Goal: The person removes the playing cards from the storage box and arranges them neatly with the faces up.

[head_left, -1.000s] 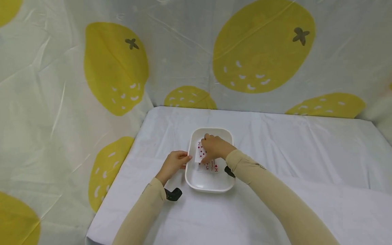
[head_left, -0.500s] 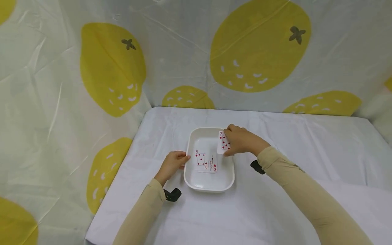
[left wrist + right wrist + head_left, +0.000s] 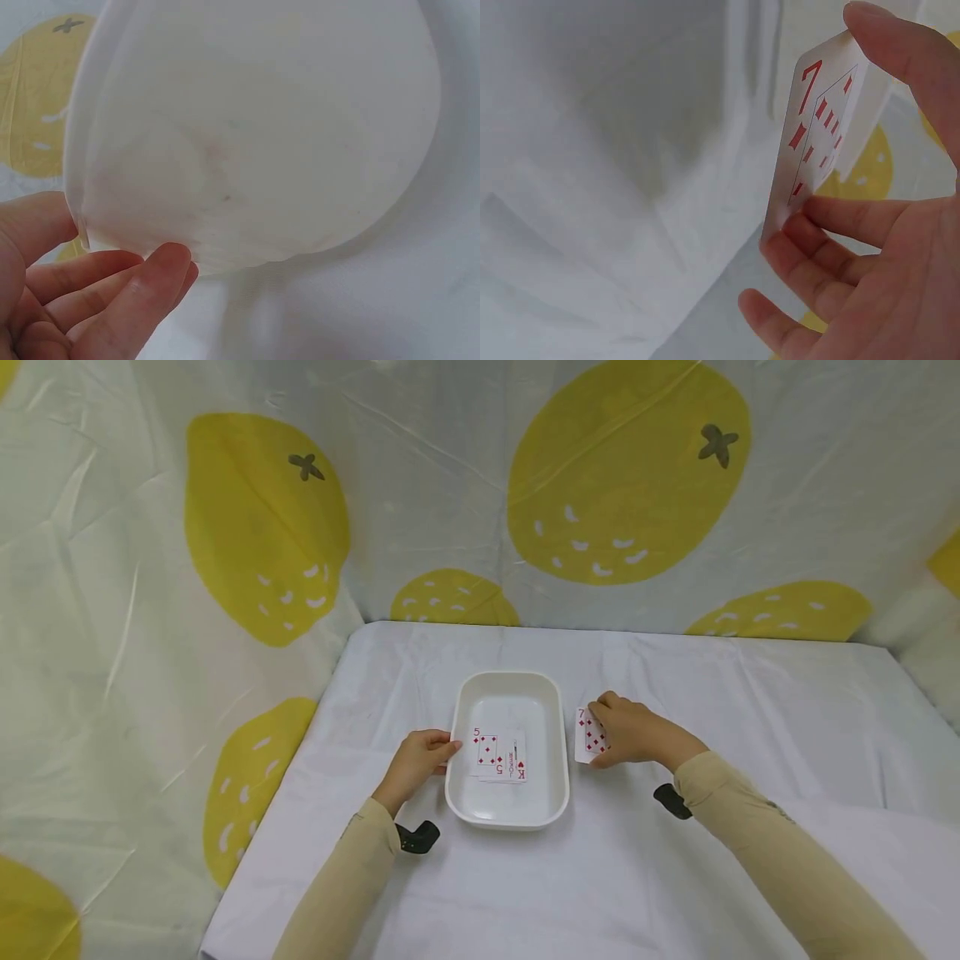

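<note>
In the head view my right hand holds a seven of diamonds just right of the white tray, over the tablecloth. The right wrist view shows the same playing card pinched by its edges between thumb and fingers. My left hand grips the tray's left rim, thumb on the near side in the left wrist view, at the tray wall. Inside the tray lie overlapping cards: a five of diamonds on top, with a joker and a king of hearts partly covered beneath.
A white cloth covers the table. Behind and to the left hangs a curtain printed with yellow lemons. Dark wrist-worn devices stick out below each hand.
The right hand has lifted the seven of diamonds out of the tray and carried it rightward past the rim, uncovering the five of diamonds. The left hand keeps its place at the rim.
</note>
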The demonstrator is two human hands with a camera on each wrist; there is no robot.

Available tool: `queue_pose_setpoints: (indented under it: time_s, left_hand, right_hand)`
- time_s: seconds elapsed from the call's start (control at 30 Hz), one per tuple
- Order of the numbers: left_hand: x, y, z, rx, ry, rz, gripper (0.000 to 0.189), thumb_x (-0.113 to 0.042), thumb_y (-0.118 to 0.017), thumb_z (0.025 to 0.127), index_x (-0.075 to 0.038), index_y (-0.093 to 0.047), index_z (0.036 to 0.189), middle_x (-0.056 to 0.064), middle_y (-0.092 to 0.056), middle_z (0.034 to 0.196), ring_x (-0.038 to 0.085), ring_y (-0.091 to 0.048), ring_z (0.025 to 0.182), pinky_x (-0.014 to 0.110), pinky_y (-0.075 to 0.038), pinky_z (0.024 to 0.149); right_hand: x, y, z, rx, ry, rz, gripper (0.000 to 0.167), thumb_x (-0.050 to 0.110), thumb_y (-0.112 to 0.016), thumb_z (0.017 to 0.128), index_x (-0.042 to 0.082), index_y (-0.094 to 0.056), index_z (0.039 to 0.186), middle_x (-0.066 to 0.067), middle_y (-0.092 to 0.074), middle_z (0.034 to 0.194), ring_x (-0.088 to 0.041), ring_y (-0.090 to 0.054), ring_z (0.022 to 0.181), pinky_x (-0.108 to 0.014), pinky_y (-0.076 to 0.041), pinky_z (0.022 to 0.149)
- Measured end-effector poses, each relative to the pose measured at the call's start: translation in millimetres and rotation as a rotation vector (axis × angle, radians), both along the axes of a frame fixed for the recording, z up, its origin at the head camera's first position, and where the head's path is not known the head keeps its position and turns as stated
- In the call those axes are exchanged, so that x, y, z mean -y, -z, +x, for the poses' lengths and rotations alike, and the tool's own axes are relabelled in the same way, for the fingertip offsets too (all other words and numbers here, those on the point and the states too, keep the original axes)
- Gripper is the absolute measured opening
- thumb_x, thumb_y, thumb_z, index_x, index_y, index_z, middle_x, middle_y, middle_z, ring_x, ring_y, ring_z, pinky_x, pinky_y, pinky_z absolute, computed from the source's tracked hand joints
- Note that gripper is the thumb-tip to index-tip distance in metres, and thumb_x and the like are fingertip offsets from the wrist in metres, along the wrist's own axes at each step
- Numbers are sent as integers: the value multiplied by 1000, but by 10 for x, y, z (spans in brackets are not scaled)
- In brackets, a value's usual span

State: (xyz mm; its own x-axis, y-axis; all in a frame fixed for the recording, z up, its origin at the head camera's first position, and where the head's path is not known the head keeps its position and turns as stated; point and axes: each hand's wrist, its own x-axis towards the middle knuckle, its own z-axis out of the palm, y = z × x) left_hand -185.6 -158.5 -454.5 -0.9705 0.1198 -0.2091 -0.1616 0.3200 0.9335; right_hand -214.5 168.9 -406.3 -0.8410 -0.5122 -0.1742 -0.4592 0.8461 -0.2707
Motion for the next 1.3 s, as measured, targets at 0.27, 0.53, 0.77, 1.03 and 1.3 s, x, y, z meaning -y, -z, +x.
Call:
queue_pose_setpoints:
  time_s: [0.27,0.53,0.77,1.03,1.3]
  left_hand:
    - [6,-1,-9,13,-8,7,27,-17,-63,85,2,-63,104,15,-64,99,26,-62,85,30,-54,65]
    - [-3,-22,-1,9,-5,-8,28,-17,-63,86,3,-62,105,16,-64,99,27,-63,85,30,-54,64]
    - [-8,-15,5,5,-11,3,26,-14,-62,86,4,-62,105,17,-64,99,28,-62,85,30,-54,64]
    - [-17,-35,27,19,-6,3,29,-16,-62,86,4,-61,107,16,-64,99,27,-62,86,30,-54,65]
    - [0,-10,14,20,-8,0,31,-19,-64,84,3,-62,106,13,-64,98,24,-62,85,31,-54,66]
  right_hand:
    - [-3,367,96,33,-23,31,87,39,-81,60,-9,-45,123,-20,-45,114,-31,-50,93,-47,-42,84]
    - [1,477,137,14,-31,41,85,38,-83,58,-6,-46,120,-16,-45,112,-30,-46,97,-47,-40,86]
    - [10,378,120,27,-35,44,88,50,-73,68,-9,-42,126,-23,-43,120,-39,-46,105,-53,-36,90]
    - [19,120,-3,13,14,-17,85,49,-63,78,-9,-34,132,-30,-34,132,-46,-35,117,-58,-28,95]
    - [208,-148,-105,-54,-24,-84,88,54,-61,78,-6,-32,134,-25,-35,133,-42,-38,117,-54,-32,95]
